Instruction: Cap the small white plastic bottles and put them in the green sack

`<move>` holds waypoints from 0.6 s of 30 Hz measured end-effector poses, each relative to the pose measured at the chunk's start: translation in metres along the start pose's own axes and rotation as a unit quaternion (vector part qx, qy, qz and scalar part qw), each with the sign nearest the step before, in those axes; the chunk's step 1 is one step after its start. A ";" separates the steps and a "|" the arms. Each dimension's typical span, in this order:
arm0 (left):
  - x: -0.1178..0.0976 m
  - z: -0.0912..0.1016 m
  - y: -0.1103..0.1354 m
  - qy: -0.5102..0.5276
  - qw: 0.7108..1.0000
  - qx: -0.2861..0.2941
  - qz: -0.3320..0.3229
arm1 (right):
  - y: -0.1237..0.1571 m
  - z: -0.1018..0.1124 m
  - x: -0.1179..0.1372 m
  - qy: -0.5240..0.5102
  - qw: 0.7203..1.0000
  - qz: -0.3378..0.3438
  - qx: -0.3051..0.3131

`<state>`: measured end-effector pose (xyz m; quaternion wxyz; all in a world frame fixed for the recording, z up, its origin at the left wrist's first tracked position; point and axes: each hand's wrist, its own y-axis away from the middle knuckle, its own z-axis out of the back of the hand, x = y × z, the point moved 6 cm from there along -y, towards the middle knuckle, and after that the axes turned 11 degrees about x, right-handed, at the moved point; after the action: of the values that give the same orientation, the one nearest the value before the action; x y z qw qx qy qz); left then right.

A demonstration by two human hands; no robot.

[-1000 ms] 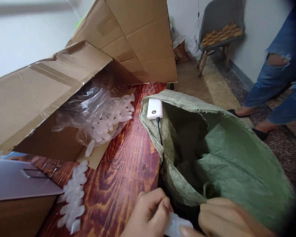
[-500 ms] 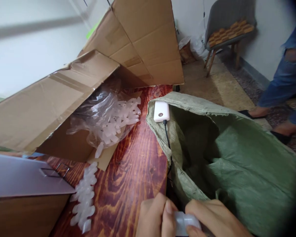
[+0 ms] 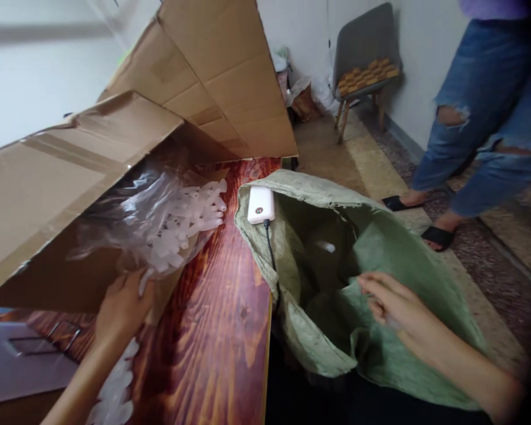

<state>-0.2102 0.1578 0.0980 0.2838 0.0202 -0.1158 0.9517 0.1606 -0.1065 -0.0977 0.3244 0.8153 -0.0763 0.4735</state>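
Left hand lower left of frame, fingers curled loosely at crinkled clear plastic bag of small translucent white tubes, touching one tube at bag's mouth. Bag spilling from open corrugated cardboard box, upper left. Right hand lower right, fingers spread, over mouth of coarse green woven sack. Glossy red-brown wood-grain table between. White rounded power bank on sack rim.
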 end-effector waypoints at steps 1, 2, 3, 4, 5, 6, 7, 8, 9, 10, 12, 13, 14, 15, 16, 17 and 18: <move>0.012 -0.008 -0.005 -0.014 1.000 0.024 0.003 | 0.002 0.003 -0.009 -0.050 0.998 -0.046 0.001; 0.021 -0.015 -0.008 -0.027 0.999 0.043 0.006 | 0.008 0.005 -0.015 -0.073 0.995 -0.068 0.006; 0.028 -0.022 -0.008 -0.039 0.997 0.061 0.008 | 0.017 0.004 -0.023 -0.110 0.989 -0.102 0.008; 0.032 -0.026 -0.008 -0.049 0.996 0.074 0.013 | 0.028 0.001 -0.031 -0.156 0.978 -0.141 0.007; 0.034 -0.029 -0.008 -0.058 0.995 0.083 0.022 | 0.039 -0.003 -0.037 -0.208 0.961 -0.181 0.005; 0.036 -0.031 -0.007 -0.066 0.993 0.088 0.033 | 0.050 -0.009 -0.042 -0.263 0.941 -0.215 0.004; 0.038 -0.032 -0.007 -0.073 0.992 0.089 0.047 | 0.059 -0.015 -0.045 -0.313 0.918 -0.242 0.000; 0.039 -0.032 -0.007 -0.078 0.991 0.087 0.061 | 0.066 -0.020 -0.047 -0.354 0.898 -0.261 -0.008; 0.040 -0.032 -0.007 -0.081 0.990 0.086 0.073 | 0.072 -0.023 -0.049 -0.379 0.884 -0.274 -0.020; 0.040 -0.030 -0.007 -0.082 0.990 0.080 0.085 | 0.075 -0.025 -0.051 -0.385 0.879 -0.280 -0.031; 0.037 -0.025 -0.003 -0.080 0.990 0.070 0.097 | 0.078 -0.027 -0.059 -0.388 0.873 -0.293 -0.046; 0.033 -0.021 0.000 -0.076 0.990 0.060 0.099 | 0.078 -0.028 -0.065 -0.390 0.870 -0.297 -0.044; 0.027 -0.017 0.005 -0.067 0.992 0.048 0.097 | 0.077 -0.030 -0.072 -0.395 0.869 -0.297 -0.032; 0.018 -0.013 0.011 -0.054 0.994 0.032 0.094 | 0.076 -0.031 -0.079 -0.401 0.868 -0.294 -0.015; 0.007 -0.008 0.018 -0.037 0.995 0.013 0.087 | 0.076 -0.032 -0.085 -0.402 0.869 -0.289 0.007; -0.008 -0.004 0.025 -0.014 0.997 -0.001 0.074 | 0.076 -0.033 -0.091 -0.391 0.876 -0.280 0.033; -0.025 -0.001 0.033 0.011 0.998 -0.013 0.060 | 0.076 -0.033 -0.095 -0.362 0.892 -0.265 0.060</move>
<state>-0.2073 0.1179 0.0875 0.2275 -0.0007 -0.1260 0.9656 0.0527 -0.1627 -0.1294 0.3383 0.9381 0.0588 0.0459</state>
